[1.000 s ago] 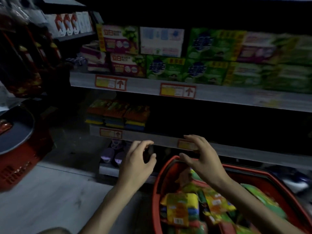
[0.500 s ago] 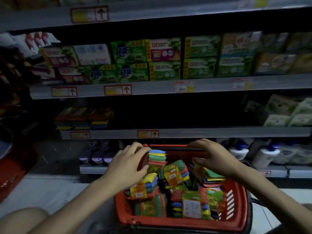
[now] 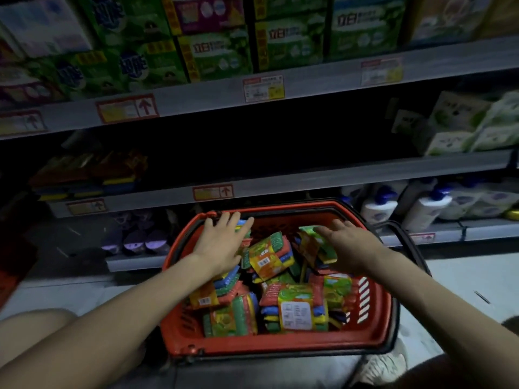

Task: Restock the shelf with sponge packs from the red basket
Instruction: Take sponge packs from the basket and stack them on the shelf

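A red basket (image 3: 373, 318) stands on the floor in front of me, filled with several colourful sponge packs (image 3: 268, 255). My left hand (image 3: 220, 244) lies flat, fingers spread, on the packs at the basket's far left. My right hand (image 3: 346, 248) reaches over the far right side, fingers curled on a green and yellow pack (image 3: 317, 244); whether it grips the pack is unclear. Stacked sponge packs (image 3: 92, 175) lie at the left of the middle shelf (image 3: 309, 178), whose centre is dark and bare.
Green and purple detergent boxes (image 3: 219, 37) fill the upper shelf. White paper packs (image 3: 471, 124) sit at the middle shelf's right end. White bottles with blue caps (image 3: 421, 206) stand on the bottom shelf at right, purple items (image 3: 137, 240) at left. My knees frame the basket.
The view swung right and down until the basket sat centred below me. Both hands dropped from above the rim onto the sponge packs inside.
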Motion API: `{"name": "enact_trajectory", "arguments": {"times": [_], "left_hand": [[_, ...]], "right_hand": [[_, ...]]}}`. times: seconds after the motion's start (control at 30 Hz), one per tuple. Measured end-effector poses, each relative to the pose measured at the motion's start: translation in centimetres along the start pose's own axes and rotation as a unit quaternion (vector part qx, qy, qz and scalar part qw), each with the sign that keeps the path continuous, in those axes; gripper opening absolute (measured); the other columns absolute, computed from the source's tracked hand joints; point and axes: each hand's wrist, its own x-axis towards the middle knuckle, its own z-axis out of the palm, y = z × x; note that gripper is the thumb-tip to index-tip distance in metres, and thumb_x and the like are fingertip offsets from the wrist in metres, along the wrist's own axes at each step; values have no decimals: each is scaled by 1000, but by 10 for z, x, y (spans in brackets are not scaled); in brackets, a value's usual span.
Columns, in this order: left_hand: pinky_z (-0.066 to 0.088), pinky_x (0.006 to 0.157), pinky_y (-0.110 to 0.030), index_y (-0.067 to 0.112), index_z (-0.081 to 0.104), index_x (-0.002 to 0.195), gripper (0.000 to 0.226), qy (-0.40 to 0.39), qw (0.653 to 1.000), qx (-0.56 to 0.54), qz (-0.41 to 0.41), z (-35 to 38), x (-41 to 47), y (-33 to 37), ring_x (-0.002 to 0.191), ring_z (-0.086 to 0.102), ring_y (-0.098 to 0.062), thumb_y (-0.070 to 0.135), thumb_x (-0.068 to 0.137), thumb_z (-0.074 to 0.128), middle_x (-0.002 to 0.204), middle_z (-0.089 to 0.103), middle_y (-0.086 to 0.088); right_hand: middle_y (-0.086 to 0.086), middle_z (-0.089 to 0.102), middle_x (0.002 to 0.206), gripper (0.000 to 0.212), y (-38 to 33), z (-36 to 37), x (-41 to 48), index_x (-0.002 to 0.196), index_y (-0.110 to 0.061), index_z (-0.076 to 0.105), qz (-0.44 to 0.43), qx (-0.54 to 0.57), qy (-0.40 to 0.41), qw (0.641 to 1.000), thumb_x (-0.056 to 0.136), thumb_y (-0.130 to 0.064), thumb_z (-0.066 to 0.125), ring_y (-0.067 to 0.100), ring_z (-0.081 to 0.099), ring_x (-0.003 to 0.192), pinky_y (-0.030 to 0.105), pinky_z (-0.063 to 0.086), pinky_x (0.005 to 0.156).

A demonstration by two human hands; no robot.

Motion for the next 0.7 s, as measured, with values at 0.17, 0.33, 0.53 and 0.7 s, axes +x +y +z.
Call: {"name": "enact_trajectory", "arguments": {"times": [0.17, 0.33, 0.53, 0.7], "left_hand": [[39, 107, -50, 17, 4, 163, 94, 5, 999, -27, -25, 12, 6, 3, 142, 31, -35, 35, 94, 65, 156, 28, -15], [44, 99, -48, 17, 33, 152, 82, 16, 996, -71, -54, 2, 7, -2, 128, 41, -34, 28, 83, 75, 141, 35, -12], [52, 84, -41, 24, 42, 137, 76, 99, 958, -244, -111, -29, -20, -43, 118, 47, -24, 49, 75, 80, 123, 36, -1], [54, 84, -38, 24, 48, 125, 68, 163, 782, -564, -209, -38, -51, -82, 101, 62, -17, 35, 73, 91, 115, 58, 5]], "right_hand": [[17, 19, 160, 105, -16, 26, 0, 162, -34, 2, -43, -72, -9, 996, 86, -31, 74, 36, 23, 149, 47, 37, 111], [17, 21, 161, 94, -9, 28, 7, 160, -36, 16, -42, -41, 11, 998, 87, -33, 76, 37, 38, 142, 43, 46, 107], [2, 37, 129, 77, -12, 8, 8, 145, -34, 44, 13, 129, 72, 989, 77, -50, 77, 27, 54, 116, 41, 56, 86], [2, 54, 116, 47, -25, -24, -2, 128, -29, 55, 63, 367, 147, 917, 86, -38, 72, 20, 62, 91, 22, 51, 64]]}}
